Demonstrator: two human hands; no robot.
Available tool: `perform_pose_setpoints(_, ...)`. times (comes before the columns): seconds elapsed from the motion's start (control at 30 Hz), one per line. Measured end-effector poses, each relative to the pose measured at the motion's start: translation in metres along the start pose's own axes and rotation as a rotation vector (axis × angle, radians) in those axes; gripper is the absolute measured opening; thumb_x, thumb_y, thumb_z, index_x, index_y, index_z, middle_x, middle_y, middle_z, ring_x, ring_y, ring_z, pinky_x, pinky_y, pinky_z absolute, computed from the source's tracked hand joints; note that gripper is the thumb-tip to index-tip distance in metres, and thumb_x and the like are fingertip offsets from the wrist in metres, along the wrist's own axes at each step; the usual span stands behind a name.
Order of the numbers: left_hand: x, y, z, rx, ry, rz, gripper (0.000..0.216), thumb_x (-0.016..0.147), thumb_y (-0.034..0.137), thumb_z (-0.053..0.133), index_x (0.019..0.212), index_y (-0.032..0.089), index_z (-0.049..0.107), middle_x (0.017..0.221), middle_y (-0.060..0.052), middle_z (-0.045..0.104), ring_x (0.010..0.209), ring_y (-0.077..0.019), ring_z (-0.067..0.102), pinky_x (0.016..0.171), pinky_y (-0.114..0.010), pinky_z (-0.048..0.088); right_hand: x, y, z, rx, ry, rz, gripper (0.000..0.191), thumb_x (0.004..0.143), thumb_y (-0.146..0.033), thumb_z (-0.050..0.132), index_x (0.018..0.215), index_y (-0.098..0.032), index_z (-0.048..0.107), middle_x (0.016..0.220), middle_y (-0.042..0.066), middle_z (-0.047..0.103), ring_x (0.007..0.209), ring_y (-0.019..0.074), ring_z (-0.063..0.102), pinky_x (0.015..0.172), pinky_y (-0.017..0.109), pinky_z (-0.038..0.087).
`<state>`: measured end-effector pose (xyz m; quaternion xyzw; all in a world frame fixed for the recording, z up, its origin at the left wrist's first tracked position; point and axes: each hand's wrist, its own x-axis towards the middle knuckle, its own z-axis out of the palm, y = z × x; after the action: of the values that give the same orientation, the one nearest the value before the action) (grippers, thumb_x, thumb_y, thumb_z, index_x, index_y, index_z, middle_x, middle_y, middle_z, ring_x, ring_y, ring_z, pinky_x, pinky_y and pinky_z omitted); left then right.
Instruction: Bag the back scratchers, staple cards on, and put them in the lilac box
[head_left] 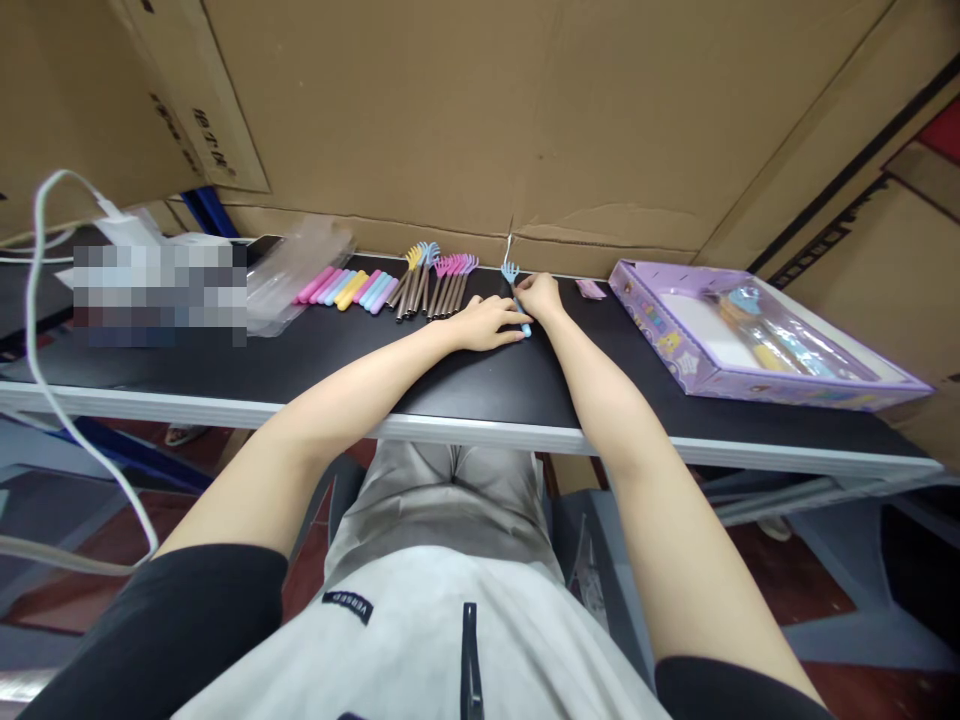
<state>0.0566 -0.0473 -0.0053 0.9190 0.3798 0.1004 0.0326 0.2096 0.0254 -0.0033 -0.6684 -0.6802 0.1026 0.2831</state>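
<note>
A blue back scratcher (526,329) with a claw-shaped head lies upright in the picture between my hands, its head pointing to the back of the table. My left hand (487,324) is at its lower handle, index finger across it and thumb beside it. The fingers of my right hand (541,296) are closed around its shaft just below the head, partly hiding it. Left of my hands rests a row of back scratcher rods (450,285) with yellow, blue, pink and purple claw heads. Farther left lie several loose coloured handles (351,290).
A clear plastic bag (292,275) lies beside the handles, near a white cable (34,290). Right of my hands are a small pink packet (590,289) and an open purple box (694,365) with packaged items. Cardboard (450,120) walls the back of the black table (480,385).
</note>
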Motion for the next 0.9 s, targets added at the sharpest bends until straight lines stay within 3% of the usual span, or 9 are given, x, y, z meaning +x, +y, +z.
perform_pose_setpoints(0.4,-0.001,0.0,-0.001,0.023,0.004,-0.007,0.046,0.109,0.034,0.048,0.153,0.024,0.058,0.147,-0.018,0.059,0.137,-0.0355,0.055,0.11,-0.054,0.043,-0.005,-0.005,-0.006,-0.116,-0.063,-0.03,0.032,0.102,-0.013,0.05,0.118,-0.006,0.077,0.126,0.018,0.075,0.124,0.0259,0.069,0.108,0.03,0.051)
perform_pose_setpoints(0.53,0.0,-0.004,0.0,0.024,0.011,0.003,0.047,0.108,0.034,0.049,0.153,0.024,0.058,0.151,-0.018,0.058,0.138,-0.0352,0.055,0.11,-0.054,0.045,-0.007,-0.004,-0.009,-0.282,-0.099,-0.095,0.037,0.098,-0.009,0.048,0.123,-0.006,0.075,0.133,0.02,0.071,0.131,0.0294,0.065,0.111,0.033,0.049)
perform_pose_setpoints(0.63,0.001,-0.011,0.001,-0.002,0.031,0.059,0.045,0.107,0.033,0.051,0.149,0.024,0.062,0.151,-0.014,0.061,0.138,-0.0305,0.058,0.112,-0.046,0.046,-0.009,-0.002,-0.013,-0.406,-0.168,-0.138,0.042,0.095,-0.008,0.049,0.13,-0.005,0.072,0.139,0.022,0.067,0.133,0.0328,0.063,0.111,0.038,0.05)
perform_pose_setpoints(0.73,0.002,-0.02,0.0,-0.057,0.056,0.103,0.041,0.104,0.029,0.054,0.141,0.022,0.069,0.141,-0.011,0.07,0.13,-0.0255,0.067,0.109,-0.035,0.049,-0.01,0.0,-0.016,-0.474,-0.242,-0.16,0.043,0.097,-0.013,0.051,0.135,-0.008,0.07,0.145,0.022,0.063,0.135,0.034,0.061,0.111,0.041,0.051)
perform_pose_setpoints(0.9,0.002,-0.03,-0.004,-0.11,0.161,0.092,0.027,0.098,0.024,0.06,0.107,0.024,0.085,0.104,-0.005,0.083,0.101,-0.0258,0.078,0.091,-0.032,0.055,-0.007,0.006,-0.024,-0.458,-0.322,-0.235,0.043,0.101,-0.015,0.05,0.138,-0.016,0.071,0.146,0.014,0.065,0.137,0.0284,0.062,0.114,0.034,0.048)
